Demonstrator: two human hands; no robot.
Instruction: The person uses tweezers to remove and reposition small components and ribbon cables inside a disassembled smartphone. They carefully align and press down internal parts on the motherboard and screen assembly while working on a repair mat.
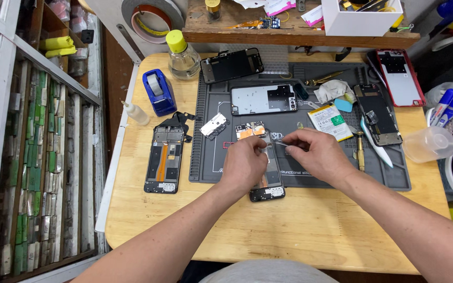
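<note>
Tweezers (281,142) sit pinched in the fingers of our right hand (315,154), tips aimed toward 9 o'clock over the opened phone (268,181). Our left hand (245,165) lies flat on the phone body, fingers pressed down on it and steadying it rather than curled around it.

The phone lies on the grey work mat (300,181) at the centre of the counter (289,230), with its lower end overhanging the mat's near edge. Its long axis runs 12 to 6 o'clock, tilted very slightly; the dark bottom end points to 6 o'clock, toward us, and the end with the copper-coloured shielding points to 12. The opened side faces up.

For this step we judge the following to matter:
- Keep the left palm down so the phone cannot slide on the mat.
- Hold the tweezers low and nearly level, and grip only the edge of the small part.
- Keep the pinch light, since the part between the hands is too small to make out and is probably fragile.

A second opened phone (164,160) lies at 9 o'clock, off the mat; a battery (330,121) lies at 1 o'clock.
</note>
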